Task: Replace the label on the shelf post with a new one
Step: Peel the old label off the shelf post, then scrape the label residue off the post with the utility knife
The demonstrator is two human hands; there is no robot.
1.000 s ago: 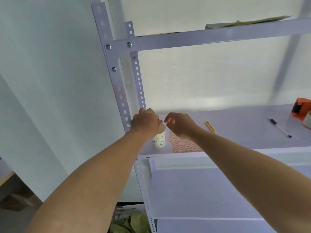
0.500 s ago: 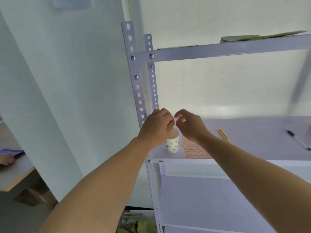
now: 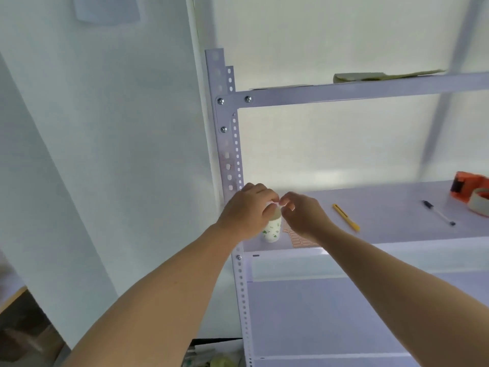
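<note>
Left hand (image 3: 248,210), right hand (image 3: 304,215): we meet them over paper cup (image 3: 272,231), fingers of both curled, pinching label scrap (image 3: 277,205), likely to drop it in. Shelf post (image 3: 227,160) just left; label sheet (image 3: 299,241) on shelf (image 3: 383,207), at hand.

This looks like a storeroom or the back room of a workplace. A bolted metal rack with a hole-punched shelf post (image 3: 227,160) stands against a bare pale wall (image 3: 119,154). Its shelf (image 3: 383,197) carries working odds and ends: an orange tape dispenser (image 3: 468,185), a pen (image 3: 438,212), a yellow utility knife (image 3: 346,217), a sheet of labels (image 3: 297,241) and a paper cup (image 3: 272,230). Low on the left sits what may be a cardboard box (image 3: 23,337), but it is blurred.
</note>
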